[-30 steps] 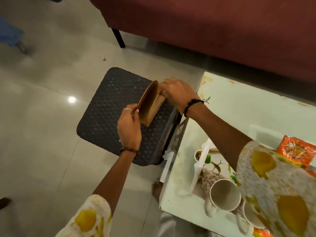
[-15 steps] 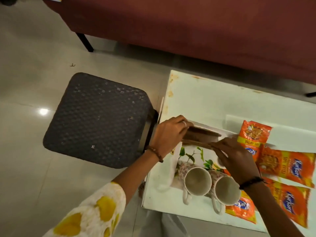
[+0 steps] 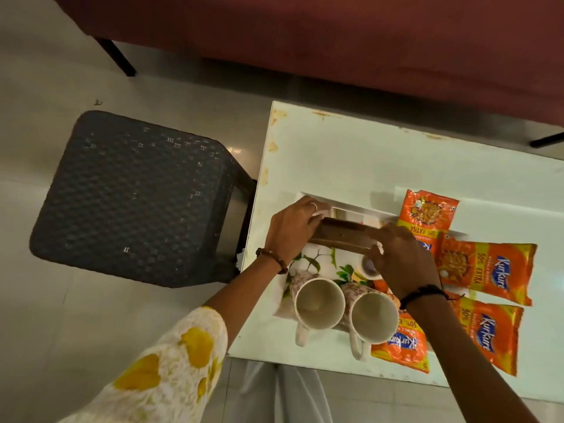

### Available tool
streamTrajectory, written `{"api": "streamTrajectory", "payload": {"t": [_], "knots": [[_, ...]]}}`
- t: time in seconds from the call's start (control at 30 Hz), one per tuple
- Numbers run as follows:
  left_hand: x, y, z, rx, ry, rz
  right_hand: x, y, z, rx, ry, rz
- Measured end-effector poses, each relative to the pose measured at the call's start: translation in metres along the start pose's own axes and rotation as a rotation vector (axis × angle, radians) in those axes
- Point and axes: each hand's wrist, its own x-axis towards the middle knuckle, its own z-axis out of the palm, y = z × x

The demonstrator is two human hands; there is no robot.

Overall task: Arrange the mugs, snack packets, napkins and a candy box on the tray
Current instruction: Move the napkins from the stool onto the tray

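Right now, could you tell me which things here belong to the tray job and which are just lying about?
Job: tray, brown holder gripped by both hands, left hand, right hand, two mugs, Kurkure packets.
Lying about: dark stool, red sofa.

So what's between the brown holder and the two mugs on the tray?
Head view: bare floral tray, no object between the brown holder and the mugs.
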Motion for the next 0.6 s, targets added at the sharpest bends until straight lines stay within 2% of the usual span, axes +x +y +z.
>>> {"api": "streamTrajectory", "payload": {"t": [0.07,0.13,0.23,0.33,0.43,0.53,0.6], "knots": [[-0.011,-0.001,-0.007,-0.159,0.168,-0.137,-0.004,-0.027,-0.017,0.087,0.115,-0.102],[-0.031,-0.005,-0.015,-0.307,0.351,-0.300,-0.005,-0.063,-0.023,0.095,0.134,-0.291],[-0.069,-0.020,-0.019,-0.429,0.457,-0.614,0.008,-0.115,0.003,0.035,-0.102,-0.529],[-0.092,-0.050,-0.012,-0.497,0.317,-0.913,0.038,-0.158,0.048,-0.169,-0.331,-0.656],[-0.096,-0.093,-0.004,-0.573,0.172,-1.113,0.066,-0.192,0.090,-0.408,-0.451,-0.773],[-0.095,-0.134,0.006,-0.532,-0.099,-1.172,0.089,-0.213,0.130,-0.623,-0.578,-0.785],[-0.102,-0.156,0.015,-0.560,-0.175,-1.137,0.100,-0.220,0.155,-0.740,-0.708,-0.748]]}}
